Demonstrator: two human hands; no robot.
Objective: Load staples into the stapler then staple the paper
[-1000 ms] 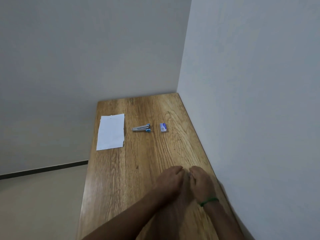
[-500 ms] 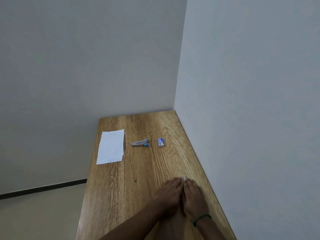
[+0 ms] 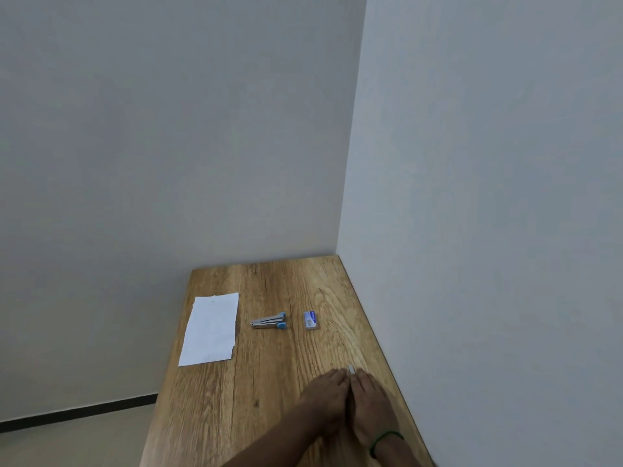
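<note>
A white sheet of paper [image 3: 210, 328] lies on the left side of the wooden table [image 3: 236, 399]. To its right a silver stapler [image 3: 268, 321] with blue ends rests on its side, closed. A small blue-and-white staple box [image 3: 310, 320] sits further right. My left hand [image 3: 325, 397] and my right hand [image 3: 369, 404] lie palm down, side by side and touching, on the near right part of the table, well short of the three objects. A tiny grey piece [image 3: 351, 369] lies at their fingertips; what it is I cannot tell.
The table stands in a corner, with a wall [image 3: 488, 230] along its right edge and another behind its far edge. Its left edge drops to the floor [image 3: 67, 443]. A green band [image 3: 384, 438] circles my right wrist.
The view has tilted upward, so the table and objects sit lower in frame. My hands stay together, flat on the table; the small grey piece now shows at the fingertips.
</note>
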